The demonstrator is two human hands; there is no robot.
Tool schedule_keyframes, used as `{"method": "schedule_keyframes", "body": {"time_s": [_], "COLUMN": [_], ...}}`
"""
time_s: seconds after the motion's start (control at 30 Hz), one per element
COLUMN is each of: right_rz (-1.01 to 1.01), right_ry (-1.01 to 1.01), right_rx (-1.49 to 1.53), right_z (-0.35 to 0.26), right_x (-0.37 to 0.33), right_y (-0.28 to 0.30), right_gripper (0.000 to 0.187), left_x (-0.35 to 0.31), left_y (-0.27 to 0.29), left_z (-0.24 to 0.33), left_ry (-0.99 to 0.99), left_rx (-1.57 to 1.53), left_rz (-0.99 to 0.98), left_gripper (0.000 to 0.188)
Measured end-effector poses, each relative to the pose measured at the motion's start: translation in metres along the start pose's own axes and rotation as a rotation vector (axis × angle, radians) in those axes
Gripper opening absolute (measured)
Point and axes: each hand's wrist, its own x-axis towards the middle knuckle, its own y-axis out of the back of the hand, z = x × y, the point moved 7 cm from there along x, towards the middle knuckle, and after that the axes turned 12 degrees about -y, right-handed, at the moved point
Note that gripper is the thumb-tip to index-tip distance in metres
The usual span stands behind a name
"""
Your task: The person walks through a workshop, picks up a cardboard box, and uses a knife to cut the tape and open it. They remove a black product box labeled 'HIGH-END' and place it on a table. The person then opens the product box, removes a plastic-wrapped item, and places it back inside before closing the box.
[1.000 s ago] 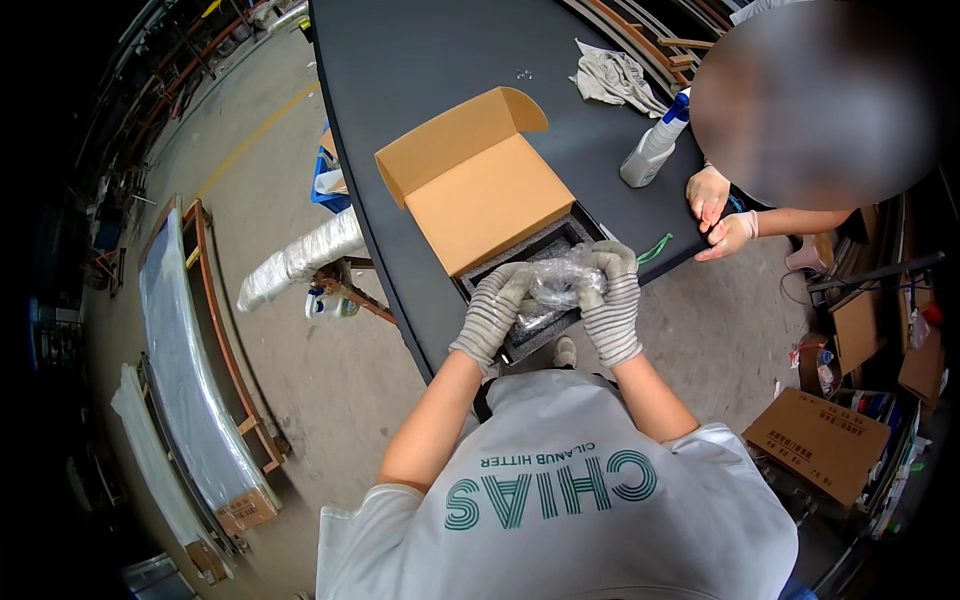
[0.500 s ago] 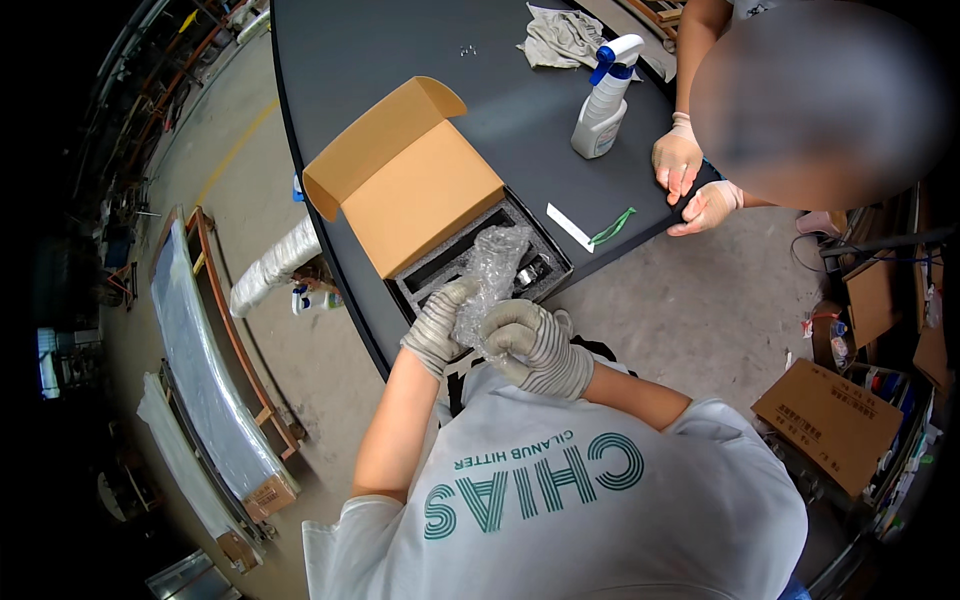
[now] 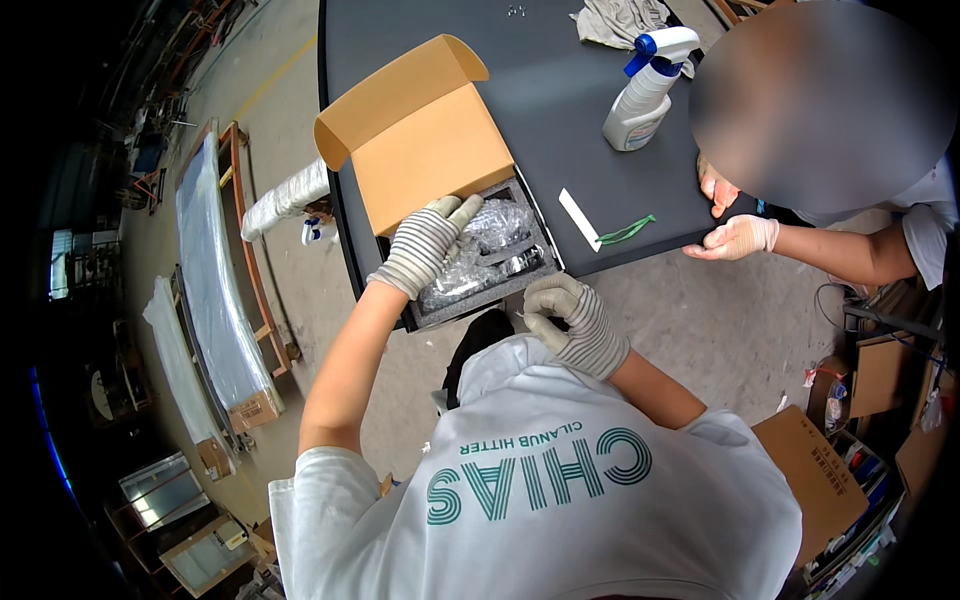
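Note:
An open cardboard box [image 3: 425, 150] stands at the table's near edge, its brown lid tipped back. Grey foam [image 3: 470, 305] lines it. Crumpled clear bubble wrap [image 3: 497, 225] lies in the foam, and a dark, shiny part [image 3: 522, 262] shows beside it. My left hand [image 3: 425, 245], in a striped grey glove, rests over the box's left side with its fingers extended onto the bubble wrap. In front of the box's right corner is my right hand [image 3: 577, 325], gloved alike, fingers curled toward the thumb. A tiny pale bit shows by its fingertips, too small to name.
A white spray bottle [image 3: 640, 105] with a blue-and-white head, a rag [image 3: 620, 22], a white strip [image 3: 578, 218] and a green tie [image 3: 628, 230] are on the dark table [image 3: 555, 100]. At the right, a co-worker's gloved hand [image 3: 735, 238] is by the table edge. Wrapped panels [image 3: 215, 270] lie left.
The bubble wrap, held between both my hands before, now lies in the foam. My right hand has come away from it toward the right; my left hand has moved up over the box.

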Motion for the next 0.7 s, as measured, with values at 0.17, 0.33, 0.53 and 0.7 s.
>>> {"method": "schedule_keyframes", "body": {"time_s": [0.17,0.33,0.53,0.7], "right_rz": [0.134,0.156,-0.112,-0.328], "right_ry": [-0.001,-0.085,0.048,-0.099], "right_rx": [-0.017,-0.205,-0.811,-1.055], "right_z": [0.013,0.005,-0.031,-0.005], "right_x": [0.002,0.015,0.056,0.075], "right_y": [0.026,0.035,0.002,-0.025], "right_gripper": [0.017,0.014,0.02,0.023], "left_x": [0.005,0.015,0.005,-0.054], "left_y": [0.008,-0.004,0.046,0.054], "left_z": [-0.011,-0.026,-0.022,-0.015], "left_ry": [0.128,0.25,0.08,0.071], "left_rx": [-0.174,-0.013,-0.682,-0.739], "left_rz": [-0.059,-0.218,0.119,0.031], "left_gripper": [0.023,0.015,0.021,0.023]}}
